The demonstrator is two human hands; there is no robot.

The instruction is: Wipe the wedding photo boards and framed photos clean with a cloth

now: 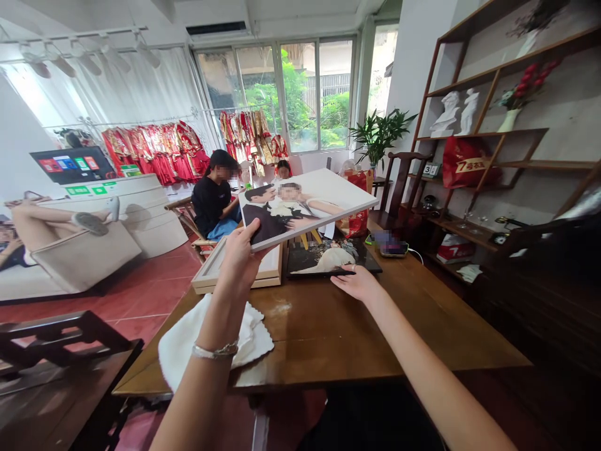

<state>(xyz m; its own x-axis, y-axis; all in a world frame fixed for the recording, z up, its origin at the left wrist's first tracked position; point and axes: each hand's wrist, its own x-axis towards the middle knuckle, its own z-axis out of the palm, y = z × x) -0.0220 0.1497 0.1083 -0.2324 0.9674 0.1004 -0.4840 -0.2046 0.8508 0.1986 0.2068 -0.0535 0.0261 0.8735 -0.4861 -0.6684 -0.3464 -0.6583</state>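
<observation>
Two bare hands are working about a dark photo panel [328, 258] lying on the table [408, 332]; with our left hand [241, 249] we are grasping the near left corner of a white-edged photo panel [310, 207], holding it tilted in the air above the dark photo panel; our right hand [359, 283] is hovering or resting open, palm up, at the dark photo panel's near edge, and we cannot tell whether it is touching; lifting looks done, setting down not yet; a wooden frame [206, 285] is resting left of the dark photo panel; a white cloth [253, 341] is lying nearer us, in neither hand.
</observation>
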